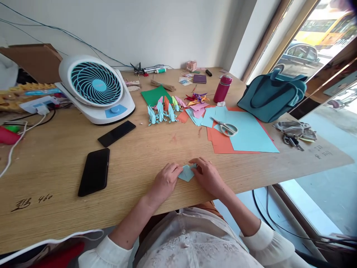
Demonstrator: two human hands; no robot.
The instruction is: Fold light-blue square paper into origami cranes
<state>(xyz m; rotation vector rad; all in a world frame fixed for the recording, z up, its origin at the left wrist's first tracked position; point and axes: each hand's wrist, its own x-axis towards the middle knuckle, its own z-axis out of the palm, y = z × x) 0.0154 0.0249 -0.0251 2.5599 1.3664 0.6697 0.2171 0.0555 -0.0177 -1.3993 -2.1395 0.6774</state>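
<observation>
A small light-blue folded paper (186, 174) lies on the wooden table near its front edge, between my two hands. My left hand (167, 178) has its fingers closed on the paper's left edge. On the other side, my right hand (206, 174) pinches the upper right corner between thumb and bent fingers. Beyond them stands a group of folded light-blue paper cranes (160, 112), with pink, orange and yellow-green ones behind. Scissors with white handles (229, 129) rest on light-blue sheets (251, 132), which overlap orange sheets (223, 145).
A white fan (96, 87) stands at the back left, with two black phones (94, 172) in front of it. Toward the right are a red bottle (223, 89), a teal bag (272, 96) and keys (292, 141). A green sheet (153, 96) lies behind the cranes.
</observation>
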